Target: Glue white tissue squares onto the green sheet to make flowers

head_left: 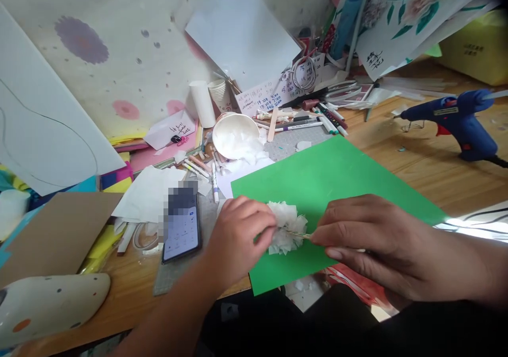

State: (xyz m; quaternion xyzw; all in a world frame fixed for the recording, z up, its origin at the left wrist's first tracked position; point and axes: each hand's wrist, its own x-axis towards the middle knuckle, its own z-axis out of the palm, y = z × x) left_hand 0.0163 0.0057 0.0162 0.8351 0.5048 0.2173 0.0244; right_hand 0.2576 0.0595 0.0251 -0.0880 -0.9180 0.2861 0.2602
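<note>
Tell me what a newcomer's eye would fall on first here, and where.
Probably the broad, bright green, flat sheet, just right of centre. Over it, a white, ruffled, papery flower sits between the left hand and the right hand, which pinches its thin pale stem. Next, a blue, pistol-shaped glue gun with a red trigger stands at right on the light brown wooden table.

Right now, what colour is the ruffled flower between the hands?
The ruffled flower is white; head view.

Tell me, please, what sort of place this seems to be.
It looks like a craft workspace, perhaps at home: a blue glue gun, scattered pens and a white ruffled flower shape suggest so.
</note>
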